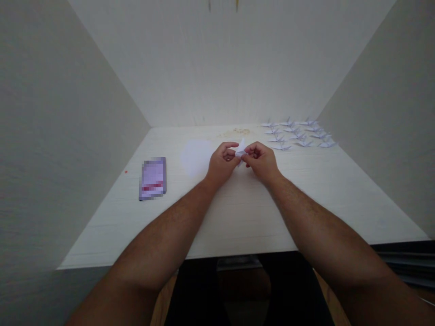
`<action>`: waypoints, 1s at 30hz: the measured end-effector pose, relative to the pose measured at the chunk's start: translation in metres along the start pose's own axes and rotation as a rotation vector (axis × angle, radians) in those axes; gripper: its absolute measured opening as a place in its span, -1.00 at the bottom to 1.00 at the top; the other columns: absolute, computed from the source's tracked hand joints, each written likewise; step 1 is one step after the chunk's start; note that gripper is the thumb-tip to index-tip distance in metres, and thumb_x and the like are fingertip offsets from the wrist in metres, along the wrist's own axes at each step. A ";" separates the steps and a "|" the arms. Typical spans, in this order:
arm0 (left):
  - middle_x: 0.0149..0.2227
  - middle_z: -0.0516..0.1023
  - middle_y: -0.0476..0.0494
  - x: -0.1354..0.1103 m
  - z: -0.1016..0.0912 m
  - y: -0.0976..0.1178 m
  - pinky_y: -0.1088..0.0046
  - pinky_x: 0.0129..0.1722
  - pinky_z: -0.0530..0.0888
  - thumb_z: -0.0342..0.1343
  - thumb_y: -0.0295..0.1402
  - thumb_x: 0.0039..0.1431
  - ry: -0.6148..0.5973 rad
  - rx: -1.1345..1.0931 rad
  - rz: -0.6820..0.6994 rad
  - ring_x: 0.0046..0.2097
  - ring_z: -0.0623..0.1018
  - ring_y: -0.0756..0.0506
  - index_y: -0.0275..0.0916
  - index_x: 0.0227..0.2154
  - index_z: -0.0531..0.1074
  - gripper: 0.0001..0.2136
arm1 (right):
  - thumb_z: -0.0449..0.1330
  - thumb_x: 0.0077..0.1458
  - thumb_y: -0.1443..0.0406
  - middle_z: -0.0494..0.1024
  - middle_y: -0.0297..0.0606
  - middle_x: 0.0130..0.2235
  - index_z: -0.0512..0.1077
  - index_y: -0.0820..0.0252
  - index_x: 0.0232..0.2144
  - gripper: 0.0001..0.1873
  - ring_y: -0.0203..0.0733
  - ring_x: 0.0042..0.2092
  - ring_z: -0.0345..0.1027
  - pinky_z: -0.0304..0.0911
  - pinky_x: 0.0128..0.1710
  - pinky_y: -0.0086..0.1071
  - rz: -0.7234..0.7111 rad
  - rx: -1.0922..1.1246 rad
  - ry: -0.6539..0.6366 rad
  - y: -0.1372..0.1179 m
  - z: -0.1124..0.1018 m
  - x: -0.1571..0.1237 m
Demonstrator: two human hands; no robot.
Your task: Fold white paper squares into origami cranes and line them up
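Note:
Between my two hands, over the middle of the table, is a small white paper crane (241, 148) with a pointed part sticking up. My left hand (224, 158) pinches its left side between thumb and fingers. From the other side my right hand (260, 156) grips it, thumb and fingertips pressed to the paper. The fingers cover much of the folds. Behind and to the right, several finished white paper cranes (298, 136) stand in rows on the tabletop.
A phone-like purple rectangle (153, 179), blurred out, lies on the table (238, 217) at the left. Near it is a tiny red speck (126, 172). Pale walls (231, 68) enclose the back and both sides. The table's front edge runs just before my lap.

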State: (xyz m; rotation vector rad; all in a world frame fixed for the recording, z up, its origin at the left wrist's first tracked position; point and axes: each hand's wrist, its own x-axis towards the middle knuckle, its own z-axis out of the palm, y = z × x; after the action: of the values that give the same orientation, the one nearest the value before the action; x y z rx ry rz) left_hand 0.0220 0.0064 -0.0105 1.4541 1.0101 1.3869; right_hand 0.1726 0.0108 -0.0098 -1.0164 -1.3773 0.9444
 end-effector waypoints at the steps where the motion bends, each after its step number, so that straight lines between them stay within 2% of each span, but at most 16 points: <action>1: -0.46 0.47 0.09 -0.001 0.001 0.001 0.54 -0.41 0.38 0.26 -0.46 -0.05 -0.002 0.005 0.014 -0.45 0.46 0.07 -0.21 -0.14 0.45 -0.66 | 0.33 -0.12 0.27 0.41 -0.49 -0.59 0.39 0.13 -0.47 -0.83 -0.38 -0.57 0.25 0.18 -0.58 -0.45 0.004 -0.013 -0.009 0.000 0.000 0.000; 8: -0.48 0.43 0.11 -0.004 0.005 -0.001 0.55 -0.49 0.31 0.18 -0.47 0.02 0.021 0.086 0.060 -0.50 0.41 0.07 -0.17 -0.14 0.46 -0.70 | 0.31 -0.11 0.26 0.43 -0.45 -0.63 0.37 0.14 -0.47 -0.82 -0.34 -0.59 0.29 0.14 -0.59 -0.46 0.080 -0.061 -0.047 -0.003 -0.002 0.000; 14: -0.49 0.50 0.05 0.000 0.005 -0.003 0.53 -0.45 0.37 0.20 -0.45 -0.02 0.020 0.077 0.000 -0.47 0.46 0.06 -0.22 -0.37 0.48 -0.89 | 0.34 -0.15 0.26 0.44 -0.42 -0.64 0.40 0.16 -0.51 -0.82 -0.34 -0.60 0.28 0.11 -0.62 -0.46 0.086 -0.074 -0.015 -0.007 -0.004 -0.002; 20: -0.53 0.50 0.05 0.000 0.002 0.004 0.52 -0.45 0.41 0.21 -0.48 -0.11 0.057 -0.015 -0.054 -0.49 0.48 0.05 -0.24 -0.42 0.47 -0.88 | 0.26 -0.16 0.31 0.45 -0.48 -0.63 0.40 0.13 -0.45 -0.86 -0.34 -0.59 0.33 0.19 -0.57 -0.46 0.074 0.022 -0.093 -0.005 -0.002 -0.002; 25: -0.58 0.47 0.08 0.000 0.001 0.004 0.52 -0.49 0.40 0.19 -0.49 -0.12 -0.001 -0.010 -0.068 -0.53 0.47 0.05 -0.24 -0.41 0.48 -0.86 | 0.24 -0.18 0.36 0.42 -0.50 -0.66 0.39 0.13 -0.47 -0.87 -0.35 -0.62 0.29 0.07 -0.63 -0.48 0.083 -0.026 -0.047 -0.007 -0.003 -0.003; 30: -0.64 0.43 0.10 0.000 0.000 0.003 0.53 -0.52 0.39 0.20 -0.47 -0.12 0.008 -0.045 -0.078 -0.58 0.44 0.06 -0.23 -0.45 0.46 -0.90 | 0.24 -0.16 0.35 0.42 -0.51 -0.65 0.42 0.13 -0.46 -0.89 -0.36 -0.62 0.28 0.07 -0.62 -0.49 0.048 -0.026 -0.041 -0.005 -0.002 -0.002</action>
State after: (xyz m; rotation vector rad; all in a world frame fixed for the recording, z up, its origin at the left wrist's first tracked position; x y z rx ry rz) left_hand 0.0219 0.0060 -0.0079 1.3635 1.0238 1.3516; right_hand 0.1748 0.0074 -0.0055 -1.0588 -1.4077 0.9905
